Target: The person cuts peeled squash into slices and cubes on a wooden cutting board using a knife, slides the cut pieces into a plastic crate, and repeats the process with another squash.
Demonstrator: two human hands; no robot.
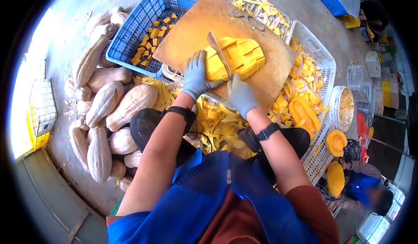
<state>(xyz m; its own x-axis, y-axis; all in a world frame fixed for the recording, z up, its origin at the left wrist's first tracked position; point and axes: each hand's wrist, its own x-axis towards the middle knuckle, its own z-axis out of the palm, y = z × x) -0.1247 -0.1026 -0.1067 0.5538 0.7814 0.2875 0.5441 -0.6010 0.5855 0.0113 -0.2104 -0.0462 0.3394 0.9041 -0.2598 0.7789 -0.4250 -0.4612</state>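
A peeled orange pumpkin piece point(248, 57), scored into blocks, lies on a brown cutting board point(187, 30). My left hand point(197, 76), in a grey glove, rests against the pumpkin's left end with its fingers near the blade. My right hand point(240, 94), also gloved, is closed round the handle of a knife point(220, 54). The blade points away from me and lies across the pumpkin. Scissors or a similar metal tool point(247, 17) lie at the board's far edge.
A blue crate point(130, 30) with orange cubes stands at the back left. Whole pumpkins point(99, 154) are piled at the left. Peels point(217, 128) lie below the board and in a white crate point(328, 65). Another person point(363, 185) is at the right near pumpkin halves.
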